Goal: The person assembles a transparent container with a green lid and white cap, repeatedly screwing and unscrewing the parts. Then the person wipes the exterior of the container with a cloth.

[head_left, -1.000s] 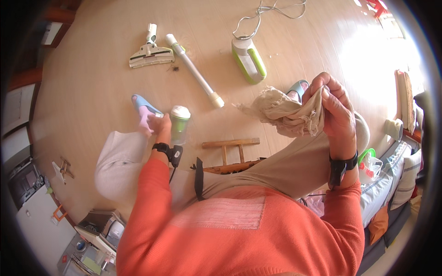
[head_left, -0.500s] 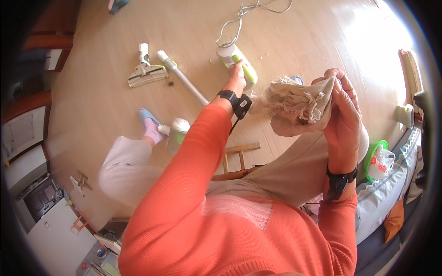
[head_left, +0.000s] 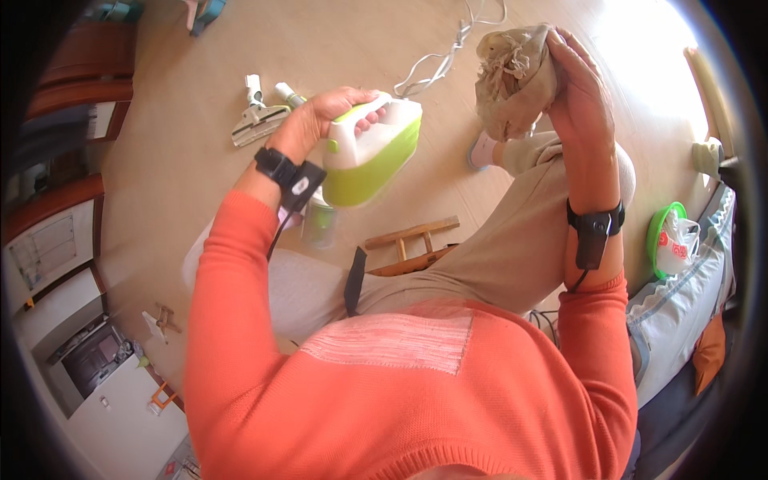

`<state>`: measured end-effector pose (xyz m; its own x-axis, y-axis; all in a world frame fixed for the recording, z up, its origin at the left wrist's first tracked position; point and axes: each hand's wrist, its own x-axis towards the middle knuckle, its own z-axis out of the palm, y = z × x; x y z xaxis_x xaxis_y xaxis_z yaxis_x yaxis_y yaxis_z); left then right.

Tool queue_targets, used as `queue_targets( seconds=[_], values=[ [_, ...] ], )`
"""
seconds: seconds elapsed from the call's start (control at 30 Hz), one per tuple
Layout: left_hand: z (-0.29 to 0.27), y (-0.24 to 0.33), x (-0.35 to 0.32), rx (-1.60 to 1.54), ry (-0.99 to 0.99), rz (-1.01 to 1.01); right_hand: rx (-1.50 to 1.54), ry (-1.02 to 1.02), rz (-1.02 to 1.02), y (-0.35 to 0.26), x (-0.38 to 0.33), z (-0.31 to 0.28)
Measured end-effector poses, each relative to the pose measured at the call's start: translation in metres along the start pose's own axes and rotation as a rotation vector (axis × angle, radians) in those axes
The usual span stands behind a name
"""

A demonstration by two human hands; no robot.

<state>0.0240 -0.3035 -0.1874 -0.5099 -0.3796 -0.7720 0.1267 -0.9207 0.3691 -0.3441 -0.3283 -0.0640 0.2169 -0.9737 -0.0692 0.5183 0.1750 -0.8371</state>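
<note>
My left hand (head_left: 340, 110) is wrapped round the handle of a white and lime-green vacuum cleaner body (head_left: 374, 152), lifted off the floor and tilted. A grey cord (head_left: 436, 72) trails from its far end. Higher up on the right, my right hand (head_left: 582, 92) grips a crumpled, frayed beige rag (head_left: 516, 80) by its right side. On the floor beyond my left forearm lie the vacuum floor head (head_left: 260, 124) and the end of a white tube (head_left: 288, 92), the rest of which is hidden. A clear dust cup (head_left: 320, 222) stands below the vacuum body, partly covered by it.
A small wooden stool (head_left: 412, 234) sits between my legs. To the right are a green basin (head_left: 658, 240) with a plastic bag (head_left: 678, 244) in it and a light-blue covered seat (head_left: 680, 296). Dark-red wooden furniture (head_left: 88, 76) lines the left side.
My left hand has raised the vacuum body off the floor and brought it left and nearer. My right hand has carried the rag farther away.
</note>
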Motion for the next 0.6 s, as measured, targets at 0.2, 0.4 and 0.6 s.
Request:
queue_targets(
  seconds=[0.2,0.4,0.6],
  values=[
    [0.066,-0.012,-0.065,0.794,0.313,0.223,-0.736,-0.318,-0.004,0.018,-0.01,0.037],
    [0.087,0.012,-0.134,0.425,0.266,0.327,-1.366,-0.414,-0.348,0.073,-0.003,0.065],
    [0.108,0.006,-0.141,0.37,0.205,0.309,-1.594,-0.274,-0.585,0.109,0.019,0.066]
  ],
)
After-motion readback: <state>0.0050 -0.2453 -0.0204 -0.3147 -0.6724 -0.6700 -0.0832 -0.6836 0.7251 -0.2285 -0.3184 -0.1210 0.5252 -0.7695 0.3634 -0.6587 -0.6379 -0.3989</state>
